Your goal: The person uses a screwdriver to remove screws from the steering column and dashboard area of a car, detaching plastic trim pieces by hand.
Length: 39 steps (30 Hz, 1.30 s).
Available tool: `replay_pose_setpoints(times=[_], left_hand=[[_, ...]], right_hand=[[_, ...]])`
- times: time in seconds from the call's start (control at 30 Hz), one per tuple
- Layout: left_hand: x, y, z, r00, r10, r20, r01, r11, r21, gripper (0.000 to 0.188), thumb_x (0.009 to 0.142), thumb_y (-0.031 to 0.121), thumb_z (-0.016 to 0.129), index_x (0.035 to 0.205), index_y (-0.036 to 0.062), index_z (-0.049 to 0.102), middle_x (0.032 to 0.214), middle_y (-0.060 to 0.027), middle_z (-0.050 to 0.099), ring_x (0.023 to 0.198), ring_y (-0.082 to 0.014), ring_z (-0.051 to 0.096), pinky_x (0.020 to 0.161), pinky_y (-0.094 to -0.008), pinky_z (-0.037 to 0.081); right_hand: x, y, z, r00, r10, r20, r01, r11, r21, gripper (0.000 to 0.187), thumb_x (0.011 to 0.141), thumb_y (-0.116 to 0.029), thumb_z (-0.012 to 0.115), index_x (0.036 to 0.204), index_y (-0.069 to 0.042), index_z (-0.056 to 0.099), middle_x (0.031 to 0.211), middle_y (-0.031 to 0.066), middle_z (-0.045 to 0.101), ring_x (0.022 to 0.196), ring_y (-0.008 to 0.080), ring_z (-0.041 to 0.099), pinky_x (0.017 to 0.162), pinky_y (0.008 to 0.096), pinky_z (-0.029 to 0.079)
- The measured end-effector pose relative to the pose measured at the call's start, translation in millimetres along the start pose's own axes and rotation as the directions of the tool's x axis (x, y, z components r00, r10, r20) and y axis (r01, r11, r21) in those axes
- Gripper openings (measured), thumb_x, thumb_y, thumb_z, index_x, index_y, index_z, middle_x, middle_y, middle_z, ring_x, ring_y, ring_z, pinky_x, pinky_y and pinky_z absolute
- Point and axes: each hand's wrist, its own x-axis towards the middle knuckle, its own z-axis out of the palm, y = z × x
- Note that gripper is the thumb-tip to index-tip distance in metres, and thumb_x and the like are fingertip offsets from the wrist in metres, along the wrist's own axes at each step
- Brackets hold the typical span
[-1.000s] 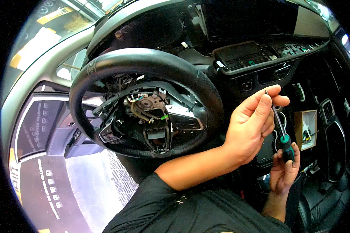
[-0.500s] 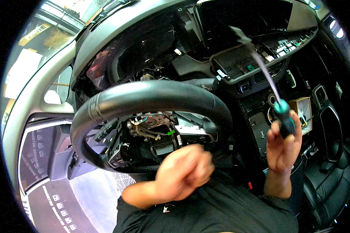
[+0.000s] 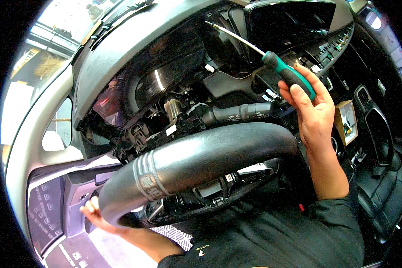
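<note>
My right hand [image 3: 315, 100] is closed around the green and black handle of a screwdriver [image 3: 290, 76]. Its long metal shaft slants up and to the left, and the tip is over the far side of the dashboard, in front of the instrument area. Close to me is the black leather steering wheel [image 3: 219, 149]. Down at the wheel's left edge is my left hand [image 3: 94, 213], partly hidden behind the rim. Its visible fingers look apart, with nothing seen in them; whether they touch the wheel I cannot tell.
Beyond the wheel, the steering column [image 3: 172, 111] shows exposed parts, with a control stalk [image 3: 241, 112] to its right. A dark display [image 3: 295, 22] stands at the top. An open box [image 3: 346, 123] sits right of my forearm, near a black seat [image 3: 382, 205].
My right hand has raised the screwdriver up and left. My left hand has gone from in front of my chest to the wheel's left edge. The view has shifted, and the wheel appears larger and lower.
</note>
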Motion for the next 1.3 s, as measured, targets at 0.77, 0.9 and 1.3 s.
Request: replay_pose_setpoints(times=[0.77, 0.9, 1.3], left_hand=[[-19, -91, -61, 0.895, -0.422, -0.146, 0.431, 0.901, 0.041, 0.033, 0.106, 0.033, 0.050, 0.080, 0.0144, 0.045, 0.065, 0.0047, 0.031, 0.054, -0.0072, 0.027, 0.051, -0.0231, 0.023], [-15, -93, -62, 0.897, -0.422, -0.134, 0.430, 0.902, 0.040, 0.033, 0.106, 0.034, 0.050, 0.080, 0.0144, 0.046, 0.064, 0.0049, 0.031, 0.054, -0.0070, 0.027, 0.051, -0.0230, 0.023], [-6, -97, -67, 0.877, -0.464, -0.124, 0.472, 0.881, 0.039, 0.033, 0.106, 0.035, 0.050, 0.080, 0.0143, 0.047, 0.062, 0.0054, 0.030, 0.052, -0.0065, 0.027, 0.048, -0.0227, 0.023]], right_hand=[[46, -4, 53, 0.852, -0.420, 0.313, 0.500, 0.472, -0.726, 0.040, 0.084, -0.020, 0.078, 0.118, -0.002, 0.069, 0.109, 0.0176, 0.073, 0.097, 0.0292, 0.073, 0.085, 0.0352, 0.057], [52, -5, 59, 0.802, -0.450, 0.392, 0.568, 0.371, -0.735, 0.039, 0.084, -0.020, 0.077, 0.117, -0.001, 0.069, 0.109, 0.0184, 0.072, 0.097, 0.0322, 0.072, 0.086, 0.0368, 0.057], [65, 3, 71, 0.709, -0.501, 0.496, 0.654, 0.203, -0.729, 0.038, 0.085, -0.017, 0.076, 0.118, -0.002, 0.068, 0.110, 0.0174, 0.072, 0.097, 0.0306, 0.072, 0.086, 0.0351, 0.056]])
